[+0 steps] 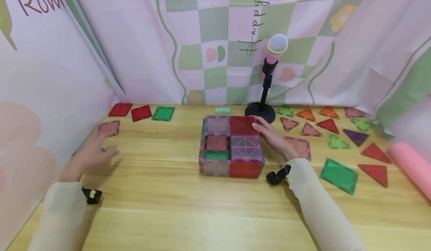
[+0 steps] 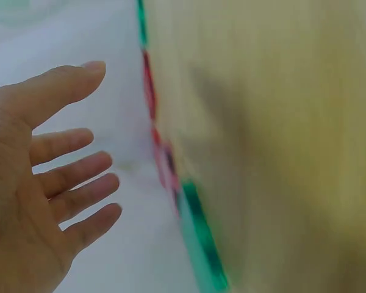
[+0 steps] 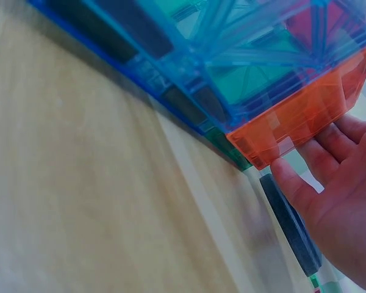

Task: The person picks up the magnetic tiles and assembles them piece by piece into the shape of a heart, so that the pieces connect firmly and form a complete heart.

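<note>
My left hand (image 1: 91, 152) hangs over the left side of the table with its fingers spread and nothing in them. Under it a green tile (image 2: 204, 235) lies partly hidden, and a pink magnetic tile (image 1: 109, 126) lies just beyond the fingertips. A box of translucent magnetic tiles (image 1: 245, 148) stands mid-table, its top red and clear with an uncovered square at front left. My right hand (image 1: 274, 137) rests on its far right corner. In the right wrist view, the fingers touch the orange tile (image 3: 305, 113), which meets the blue tile wall (image 3: 189, 49).
Two red tiles (image 1: 141, 113) and a green tile (image 1: 163, 113) lie at the back left. A microphone on a black stand (image 1: 260, 112) rises behind the box. Several triangles and a large green tile (image 1: 339, 175) spread over the right side, near a pink roll (image 1: 410, 167).
</note>
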Tool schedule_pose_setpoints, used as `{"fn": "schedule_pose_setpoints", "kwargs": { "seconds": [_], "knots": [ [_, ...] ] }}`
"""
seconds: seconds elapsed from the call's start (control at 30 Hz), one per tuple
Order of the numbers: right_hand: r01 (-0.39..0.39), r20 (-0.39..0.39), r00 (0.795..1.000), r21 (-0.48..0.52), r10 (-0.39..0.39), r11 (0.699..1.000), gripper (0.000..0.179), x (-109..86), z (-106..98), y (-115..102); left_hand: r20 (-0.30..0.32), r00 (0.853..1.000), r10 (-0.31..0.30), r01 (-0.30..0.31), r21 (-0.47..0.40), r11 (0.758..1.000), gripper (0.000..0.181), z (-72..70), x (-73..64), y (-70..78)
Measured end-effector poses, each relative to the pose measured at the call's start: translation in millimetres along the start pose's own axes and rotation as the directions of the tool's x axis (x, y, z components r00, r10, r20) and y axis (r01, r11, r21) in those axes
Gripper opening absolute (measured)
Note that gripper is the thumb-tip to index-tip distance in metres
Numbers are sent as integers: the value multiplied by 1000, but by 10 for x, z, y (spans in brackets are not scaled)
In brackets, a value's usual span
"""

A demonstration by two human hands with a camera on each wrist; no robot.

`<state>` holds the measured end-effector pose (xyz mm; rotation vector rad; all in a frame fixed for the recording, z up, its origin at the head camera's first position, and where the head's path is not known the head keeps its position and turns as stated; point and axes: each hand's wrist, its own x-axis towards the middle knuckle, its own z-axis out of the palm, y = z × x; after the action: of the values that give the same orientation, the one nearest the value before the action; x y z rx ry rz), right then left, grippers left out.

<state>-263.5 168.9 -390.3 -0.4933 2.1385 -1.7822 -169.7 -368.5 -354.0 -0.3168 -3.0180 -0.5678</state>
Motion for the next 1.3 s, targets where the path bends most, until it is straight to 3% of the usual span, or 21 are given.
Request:
{"fn": "schedule_pose_setpoints", "kwargs": {
  "seconds": [0.17,0.3,0.47,0.6,0.73,0.93,1.13,1.3],
  "knots": [
    [-3,7,1000,-3,3,1000,56,-2,15,-9,58,991,-125,123,26,992,79,-62,-153,-411],
    [5,8,1000,7,-5,1000,53,9,33,-5,45,995,-92,91,32,995,69,-58,-225,-601],
    [16,5,1000,20,-16,1000,54,18,62,-8,76,995,-69,65,49,997,55,-66,-279,-690],
    [40,7,999,33,-40,999,54,13,67,0,101,992,-80,69,112,991,48,-100,-274,-672],
    [48,-3,999,23,-48,999,54,-7,56,12,119,991,-60,36,194,980,54,-102,-229,-619],
    [54,7,998,0,-54,999,54,-30,40,34,144,986,-81,55,175,983,70,-12,-193,-533],
    [54,-14,998,19,-54,998,53,-14,22,37,99,993,-59,44,148,988,70,91,-144,-390],
    [47,-22,999,1,-47,999,53,-21,9,30,27,1000,-8,4,141,990,67,150,-96,-174]
  ]
}}
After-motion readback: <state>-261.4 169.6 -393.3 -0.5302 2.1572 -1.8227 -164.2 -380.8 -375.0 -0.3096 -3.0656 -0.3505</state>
